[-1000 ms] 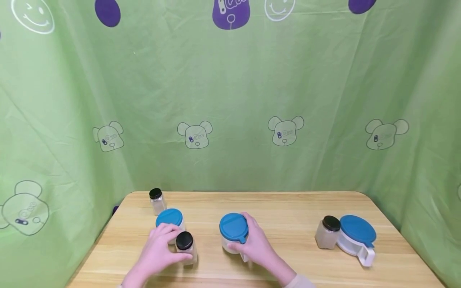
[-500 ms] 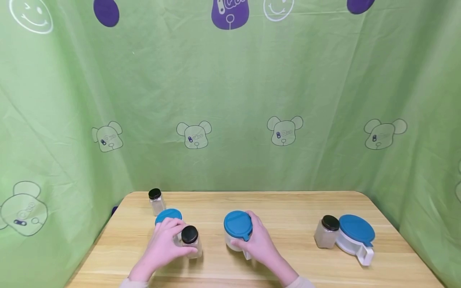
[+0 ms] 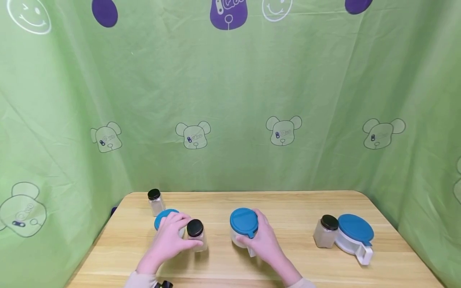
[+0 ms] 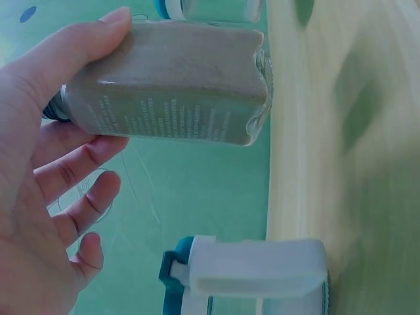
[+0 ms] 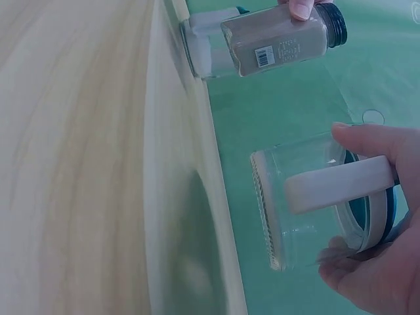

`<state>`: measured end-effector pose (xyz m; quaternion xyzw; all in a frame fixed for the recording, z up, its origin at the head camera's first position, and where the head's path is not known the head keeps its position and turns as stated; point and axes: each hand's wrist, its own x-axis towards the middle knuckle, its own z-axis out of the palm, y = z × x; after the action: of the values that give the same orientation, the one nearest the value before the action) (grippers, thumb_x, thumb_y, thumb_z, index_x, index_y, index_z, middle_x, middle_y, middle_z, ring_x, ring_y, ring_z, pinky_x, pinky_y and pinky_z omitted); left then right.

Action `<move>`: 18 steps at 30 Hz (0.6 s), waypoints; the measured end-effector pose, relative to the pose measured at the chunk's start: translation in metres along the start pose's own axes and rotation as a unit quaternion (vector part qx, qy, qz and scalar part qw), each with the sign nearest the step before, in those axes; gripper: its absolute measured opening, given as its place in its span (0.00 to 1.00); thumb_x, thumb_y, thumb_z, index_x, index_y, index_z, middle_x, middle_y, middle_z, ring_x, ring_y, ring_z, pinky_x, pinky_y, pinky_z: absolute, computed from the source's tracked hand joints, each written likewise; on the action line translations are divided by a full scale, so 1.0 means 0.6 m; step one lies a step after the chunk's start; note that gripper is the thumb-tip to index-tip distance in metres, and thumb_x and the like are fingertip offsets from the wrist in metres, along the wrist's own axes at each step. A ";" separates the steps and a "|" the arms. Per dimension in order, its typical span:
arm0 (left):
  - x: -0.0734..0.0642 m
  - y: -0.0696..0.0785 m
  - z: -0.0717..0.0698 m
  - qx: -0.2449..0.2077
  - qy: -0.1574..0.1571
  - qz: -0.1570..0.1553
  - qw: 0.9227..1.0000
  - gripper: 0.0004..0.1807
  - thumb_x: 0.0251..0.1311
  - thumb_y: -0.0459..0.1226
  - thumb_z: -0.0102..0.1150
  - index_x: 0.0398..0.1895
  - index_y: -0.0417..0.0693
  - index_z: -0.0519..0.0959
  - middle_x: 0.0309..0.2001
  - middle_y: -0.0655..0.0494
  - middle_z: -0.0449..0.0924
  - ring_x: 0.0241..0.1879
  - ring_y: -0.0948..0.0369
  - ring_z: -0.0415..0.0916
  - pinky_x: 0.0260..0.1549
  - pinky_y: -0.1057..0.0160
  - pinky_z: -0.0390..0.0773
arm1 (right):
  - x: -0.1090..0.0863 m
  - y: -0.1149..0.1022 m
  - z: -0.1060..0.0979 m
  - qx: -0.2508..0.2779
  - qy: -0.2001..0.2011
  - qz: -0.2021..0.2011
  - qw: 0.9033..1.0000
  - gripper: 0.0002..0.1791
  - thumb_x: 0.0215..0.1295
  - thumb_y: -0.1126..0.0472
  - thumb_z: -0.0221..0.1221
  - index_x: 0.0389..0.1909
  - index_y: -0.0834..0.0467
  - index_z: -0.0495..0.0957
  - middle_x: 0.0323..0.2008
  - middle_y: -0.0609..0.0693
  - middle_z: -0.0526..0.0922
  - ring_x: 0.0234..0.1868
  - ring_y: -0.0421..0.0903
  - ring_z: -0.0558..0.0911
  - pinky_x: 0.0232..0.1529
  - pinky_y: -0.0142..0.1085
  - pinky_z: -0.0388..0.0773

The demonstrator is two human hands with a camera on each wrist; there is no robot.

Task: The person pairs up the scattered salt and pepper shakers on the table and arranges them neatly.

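Pinching between thumb and fingers: black-capped bottle (image 3: 199, 237) in left hand (image 3: 171, 237); right of bottle, blue-lidded jar (image 3: 243, 225) in right hand (image 3: 264, 242).

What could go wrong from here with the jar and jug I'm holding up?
Your left hand pinches the jar near its black cap, above the table, so it might slip and drop. Your right hand grips the jug near its blue lid, not by the handle; the lid could work loose. A second jug stands just behind your left hand, which might bump it.
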<state>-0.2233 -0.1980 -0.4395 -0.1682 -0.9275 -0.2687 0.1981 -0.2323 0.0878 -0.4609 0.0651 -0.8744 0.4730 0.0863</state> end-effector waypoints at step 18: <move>0.035 0.023 0.024 -0.007 -0.017 -0.005 1.000 0.31 0.31 0.62 0.76 0.39 0.57 0.85 0.41 0.68 0.81 0.50 0.62 0.72 0.50 0.58 0.66 | 0.005 0.014 -0.030 -0.035 0.027 0.025 0.999 0.55 0.48 0.52 0.75 0.70 0.67 0.54 0.66 0.67 0.67 0.62 0.67 0.73 0.58 0.61 0.73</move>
<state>-0.2394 -0.1745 -0.4349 -0.1697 -0.9295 -0.2734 0.1803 -0.2355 0.1072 -0.4573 0.0273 -0.8891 0.4459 0.0997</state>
